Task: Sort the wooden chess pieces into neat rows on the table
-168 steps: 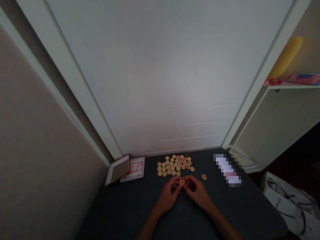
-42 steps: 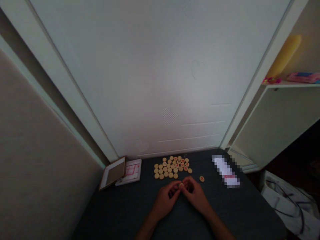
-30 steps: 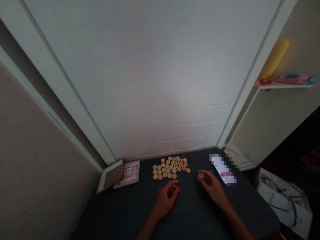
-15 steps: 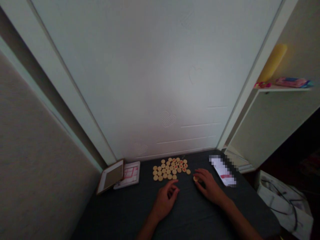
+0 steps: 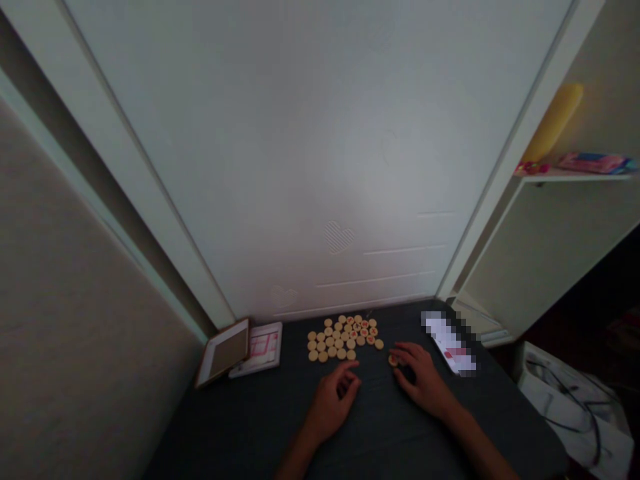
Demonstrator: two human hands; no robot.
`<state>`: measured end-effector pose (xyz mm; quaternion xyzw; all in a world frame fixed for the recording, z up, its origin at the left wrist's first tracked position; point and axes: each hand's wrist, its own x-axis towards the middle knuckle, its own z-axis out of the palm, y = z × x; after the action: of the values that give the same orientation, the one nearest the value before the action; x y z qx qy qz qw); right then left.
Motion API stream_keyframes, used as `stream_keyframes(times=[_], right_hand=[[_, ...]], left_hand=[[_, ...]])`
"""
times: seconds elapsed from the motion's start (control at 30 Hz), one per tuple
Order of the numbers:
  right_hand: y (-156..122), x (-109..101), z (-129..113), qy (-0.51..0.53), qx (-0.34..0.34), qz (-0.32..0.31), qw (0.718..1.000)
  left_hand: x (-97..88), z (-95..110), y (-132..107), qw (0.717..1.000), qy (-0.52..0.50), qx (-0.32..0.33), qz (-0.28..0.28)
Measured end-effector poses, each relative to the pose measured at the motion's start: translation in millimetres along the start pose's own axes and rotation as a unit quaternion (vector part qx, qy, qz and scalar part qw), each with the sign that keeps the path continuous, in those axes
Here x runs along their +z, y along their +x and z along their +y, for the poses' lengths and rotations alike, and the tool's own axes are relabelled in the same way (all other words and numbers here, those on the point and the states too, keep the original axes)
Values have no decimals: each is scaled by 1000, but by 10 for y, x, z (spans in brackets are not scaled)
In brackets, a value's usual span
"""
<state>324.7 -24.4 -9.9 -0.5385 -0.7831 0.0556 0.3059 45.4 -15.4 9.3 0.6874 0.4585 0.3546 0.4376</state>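
Note:
Round wooden Chinese chess pieces (image 5: 332, 342) lie in a close cluster on the dark table; most show plain faces, and several at the right of the group bear red or dark characters. One piece with a red mark (image 5: 393, 361) sits apart from them, at the fingertips of my right hand (image 5: 419, 377). That hand's index finger reaches to the piece, while the thumb is spread a little away from it. My left hand (image 5: 332, 399) rests just in front of the cluster, holding nothing, its fingers loosely curved and the thumb apart from the index finger.
A framed picture (image 5: 223, 353) and a white and pink box-like item (image 5: 265, 348) lie at the table's left. A phone with a blurred screen (image 5: 450, 343) is on the right. Behind stands a white panel (image 5: 300, 167); a white box with cables (image 5: 575, 407) is beyond the right edge.
My right thumb has moved slightly away from the single piece, and more of its red mark shows. My left hand has stayed nearly still. The whole view has shifted slightly.

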Motion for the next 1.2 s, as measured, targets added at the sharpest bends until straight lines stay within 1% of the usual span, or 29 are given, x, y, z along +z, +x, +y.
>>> stream_keyframes(times=[0.13,0.3,0.5,0.67,0.8,0.87,0.93,1.07,1.13,1.2], right_hand=[[-97,-26,-70,-14,-3,24,1000],[-164,-4,-132,-34,-14,33,999],[-164,3,-138,-32,-13,33,999],[-189,27,-112,-36,-20,52,998],[-190,34,-121,-26,-30,75,996],[-124,23,-157,-11,-22,76,997],[14,5,-201,7,-3,61,998],[451,-11,-237,35,20,-9,999],[665,-6,-208,38,19,-14,999],[812,-3,-156,42,14,-17,999]], left_hand=[[9,-10,-3,1000,-1,5,1],[22,-41,-1,1000,11,4,3],[16,-41,2,1000,22,8,-1],[14,-29,-7,1000,27,3,-4],[11,-7,-12,1000,14,-2,8],[7,8,-8,1000,1,0,12],[1,22,-5,1000,-6,5,14],[-17,43,-12,1000,-8,11,21],[-28,49,-21,1000,-8,10,23],[-38,53,-27,1000,-12,12,24]])
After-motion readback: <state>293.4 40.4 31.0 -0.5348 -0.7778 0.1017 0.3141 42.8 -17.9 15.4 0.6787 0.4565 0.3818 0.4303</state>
